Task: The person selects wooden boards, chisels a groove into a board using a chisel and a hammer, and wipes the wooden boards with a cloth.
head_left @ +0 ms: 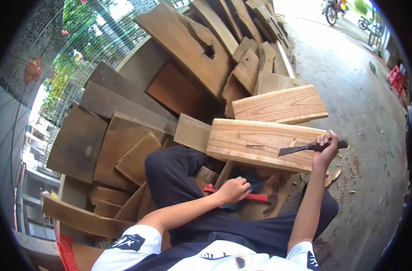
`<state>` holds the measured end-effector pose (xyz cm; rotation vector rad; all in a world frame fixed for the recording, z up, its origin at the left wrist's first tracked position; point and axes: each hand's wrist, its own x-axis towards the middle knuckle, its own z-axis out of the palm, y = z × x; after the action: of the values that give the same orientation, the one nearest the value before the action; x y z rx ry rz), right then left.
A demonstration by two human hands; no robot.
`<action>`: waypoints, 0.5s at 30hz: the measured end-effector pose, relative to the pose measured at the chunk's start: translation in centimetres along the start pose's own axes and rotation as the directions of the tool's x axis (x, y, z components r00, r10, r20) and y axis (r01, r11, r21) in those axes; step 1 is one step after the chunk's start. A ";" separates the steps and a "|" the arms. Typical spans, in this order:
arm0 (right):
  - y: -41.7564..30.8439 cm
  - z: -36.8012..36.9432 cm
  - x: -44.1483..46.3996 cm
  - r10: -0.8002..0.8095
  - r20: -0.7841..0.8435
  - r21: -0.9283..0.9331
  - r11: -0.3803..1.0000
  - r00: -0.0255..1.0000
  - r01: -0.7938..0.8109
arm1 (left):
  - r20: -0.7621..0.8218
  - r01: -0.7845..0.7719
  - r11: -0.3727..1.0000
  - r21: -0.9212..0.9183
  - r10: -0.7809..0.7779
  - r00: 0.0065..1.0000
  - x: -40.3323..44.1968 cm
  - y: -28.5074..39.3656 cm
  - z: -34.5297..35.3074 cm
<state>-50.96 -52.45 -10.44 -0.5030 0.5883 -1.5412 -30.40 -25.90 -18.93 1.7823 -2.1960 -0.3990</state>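
My left hand (234,190) is closed around the red handle of a claw hammer (259,197), low over my lap, with the hammer's dark head pointing right. Raised at the right end of a light wooden board (260,158), my right hand (325,149) grips the dark handle of a chisel (293,150). The chisel's flat blade points left over the board. A few wood slivers (255,146) lie on the board's face. Behind it rests a second light board (280,105).
Many planks (185,45) and dark boards (77,140) lean in stacks behind and to the left. Wood chips (333,177) litter the concrete floor (364,135) at the right. A red stool (397,80) and a motorcycle (331,12) stand farther off.
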 end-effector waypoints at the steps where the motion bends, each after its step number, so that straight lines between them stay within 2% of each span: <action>1: 0.1 0.2 -0.3 -0.012 0.006 0.001 1.000 1.000 0.012 | -0.186 -0.045 0.998 -0.042 0.037 0.982 1.2 0.3 -1.3; 3: 0.1 0.7 -1.0 -0.018 0.016 -0.017 1.000 1.000 0.018 | -0.357 -0.044 0.997 -0.065 0.018 0.934 3.5 0.2 -4.0; 4: 0.2 0.6 -1.1 -0.020 0.021 -0.022 1.000 1.000 0.020 | -0.371 0.027 0.997 -0.076 -0.054 0.927 4.5 -0.3 -4.8; 6: 0.5 0.8 -1.4 -0.027 0.013 -0.053 0.998 1.000 0.028 | -0.490 0.069 0.998 0.000 -0.060 0.870 6.6 -1.6 -5.2; 7: 0.8 0.4 -1.2 -0.037 0.011 -0.059 0.998 0.999 0.037 | -0.404 0.099 0.995 0.030 -0.078 0.911 7.1 -2.5 -5.1; 10: 1.2 -0.1 -1.1 -0.041 -0.008 -0.095 0.995 0.999 0.040 | -0.383 0.103 0.986 0.129 -0.046 0.923 8.5 -4.1 -3.7; 11: 1.3 -0.1 -1.2 -0.046 -0.016 -0.102 0.994 0.999 0.044 | -0.308 0.122 0.981 0.152 -0.070 0.949 8.5 -4.4 -3.2; 14: 1.3 -0.1 -1.4 -0.050 -0.032 -0.121 0.992 0.998 0.045 | -0.301 0.134 0.961 0.243 -0.057 0.952 8.4 -4.4 -2.2; 15: 1.3 0.1 -1.4 -0.053 -0.035 -0.133 0.990 0.998 0.048 | -0.354 0.134 0.948 0.288 -0.024 0.935 8.4 -4.0 -2.2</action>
<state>-49.84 -51.05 -11.18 -0.5935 0.7154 -1.5698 -27.54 -34.98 -18.05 1.9240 -2.0187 0.2476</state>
